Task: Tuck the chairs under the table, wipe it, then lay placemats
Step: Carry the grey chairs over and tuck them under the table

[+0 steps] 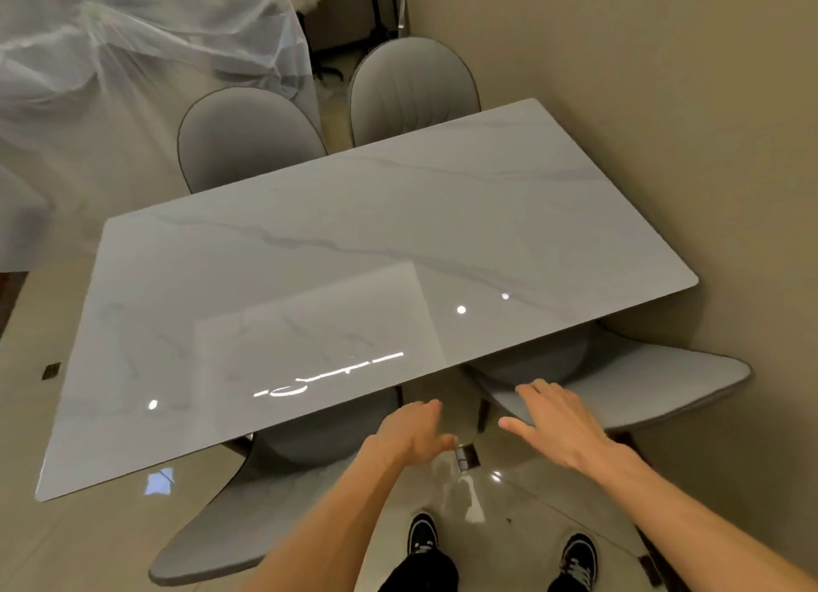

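Chair seats (531,361) hidden under table (354,246)

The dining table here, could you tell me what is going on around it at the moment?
A person stands at the near side of a marble-look table, both hands held out open over the gap between the two near chairs. The right hand is over the edge of the near right chair; the left hand holds nothing. The near left chair and both far chairs sit with seats under the table. No cloth or placemats are visible.

Near chairs' seats (531,361) hidden under table (354,237).
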The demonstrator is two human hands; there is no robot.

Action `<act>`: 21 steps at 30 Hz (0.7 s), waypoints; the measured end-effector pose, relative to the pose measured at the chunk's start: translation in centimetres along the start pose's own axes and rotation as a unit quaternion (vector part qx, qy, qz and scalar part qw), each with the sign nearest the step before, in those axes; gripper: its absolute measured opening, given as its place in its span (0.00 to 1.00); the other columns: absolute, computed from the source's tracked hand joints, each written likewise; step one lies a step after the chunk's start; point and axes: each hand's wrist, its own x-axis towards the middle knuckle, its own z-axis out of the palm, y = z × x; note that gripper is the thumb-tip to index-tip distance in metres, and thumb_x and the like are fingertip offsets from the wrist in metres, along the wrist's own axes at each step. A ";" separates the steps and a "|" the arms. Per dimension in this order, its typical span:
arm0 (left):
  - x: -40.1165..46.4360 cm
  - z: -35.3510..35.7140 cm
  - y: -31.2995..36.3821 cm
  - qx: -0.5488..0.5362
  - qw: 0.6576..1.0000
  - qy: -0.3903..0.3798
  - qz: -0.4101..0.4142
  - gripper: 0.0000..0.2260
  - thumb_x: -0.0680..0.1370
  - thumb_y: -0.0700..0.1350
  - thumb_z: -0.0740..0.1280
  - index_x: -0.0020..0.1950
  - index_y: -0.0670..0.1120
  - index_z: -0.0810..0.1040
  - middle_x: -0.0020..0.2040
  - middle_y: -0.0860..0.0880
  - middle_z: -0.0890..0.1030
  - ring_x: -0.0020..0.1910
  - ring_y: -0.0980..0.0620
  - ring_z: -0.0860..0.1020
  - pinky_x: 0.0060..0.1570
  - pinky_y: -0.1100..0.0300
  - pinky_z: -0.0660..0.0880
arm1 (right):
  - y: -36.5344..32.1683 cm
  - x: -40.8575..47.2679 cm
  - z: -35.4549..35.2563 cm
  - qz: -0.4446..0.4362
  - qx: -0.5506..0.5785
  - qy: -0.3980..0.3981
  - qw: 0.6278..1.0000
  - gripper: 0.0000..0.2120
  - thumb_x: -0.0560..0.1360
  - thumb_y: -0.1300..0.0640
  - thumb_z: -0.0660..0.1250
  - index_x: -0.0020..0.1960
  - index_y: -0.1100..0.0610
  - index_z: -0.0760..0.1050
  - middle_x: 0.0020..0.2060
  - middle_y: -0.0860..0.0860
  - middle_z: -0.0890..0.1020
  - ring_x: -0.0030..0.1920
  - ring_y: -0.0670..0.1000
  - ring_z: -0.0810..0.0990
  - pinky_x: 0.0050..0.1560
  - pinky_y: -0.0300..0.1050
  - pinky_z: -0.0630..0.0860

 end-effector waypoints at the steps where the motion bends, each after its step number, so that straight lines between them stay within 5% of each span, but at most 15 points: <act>1: 0.0 -0.5 -1.0 0.004 1.000 -0.002 0.005 0.26 0.79 0.59 0.66 0.71 0.46 0.68 0.66 0.44 0.75 0.63 0.44 0.75 0.62 0.50 0.73 | -1.4 -0.3 0.2 0.010 0.008 0.008 1.000 0.32 0.77 0.34 0.57 0.73 0.53 0.64 0.68 0.51 0.72 0.66 0.50 0.71 0.66 0.46 0.69; 7: -1.3 -3.3 -4.4 0.061 0.996 0.008 0.069 0.18 0.79 0.57 0.65 0.61 0.46 0.71 0.53 0.47 0.77 0.50 0.51 0.75 0.49 0.57 0.71 | -7.9 -3.0 0.2 0.055 0.048 0.052 0.996 0.29 0.78 0.38 0.60 0.73 0.52 0.64 0.68 0.50 0.72 0.66 0.49 0.71 0.66 0.45 0.70; 16: -4.8 -3.6 -1.9 0.156 0.970 0.031 0.184 0.16 0.81 0.56 0.63 0.62 0.47 0.72 0.55 0.48 0.78 0.53 0.50 0.78 0.52 0.57 0.74 | -11.5 -9.0 1.3 0.143 0.027 0.120 0.982 0.21 0.79 0.42 0.61 0.64 0.54 0.74 0.60 0.52 0.77 0.60 0.54 0.74 0.61 0.51 0.72; 21: -9.8 1.3 -0.1 0.227 0.917 0.013 0.328 0.15 0.79 0.57 0.64 0.62 0.50 0.74 0.54 0.52 0.80 0.50 0.53 0.79 0.51 0.54 0.79 | -15.4 -17.4 6.0 0.264 0.111 0.185 0.940 0.15 0.79 0.47 0.63 0.57 0.58 0.77 0.56 0.57 0.77 0.58 0.59 0.74 0.57 0.53 0.71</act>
